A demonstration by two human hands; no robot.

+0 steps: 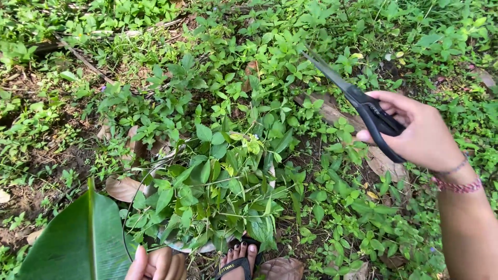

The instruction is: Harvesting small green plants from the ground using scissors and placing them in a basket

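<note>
All around you is a patch of low green weeds (332,218) growing from brown dirt, with dry brown leaves lying here and there. At the bottom left, a big smooth green leaf (78,243) pokes up near you. In the middle sits a pale round bowl (181,246), mostly hidden. It is heaped full of cut green leafy stems (218,186) that spill over its rim. Your right hand (425,136) is up on the right side, well apart from the bowl. Its fingers are curled tight through the handles of long black scissors (358,98), whose blades are shut and point up to the left over the weeds. Your left hand (158,263) is at the bottom, just beside the bowl's rim, with fingers curled in; you cannot tell if it grips anything. Your foot in a black sandal (236,265) stands next to the bowl.
</note>
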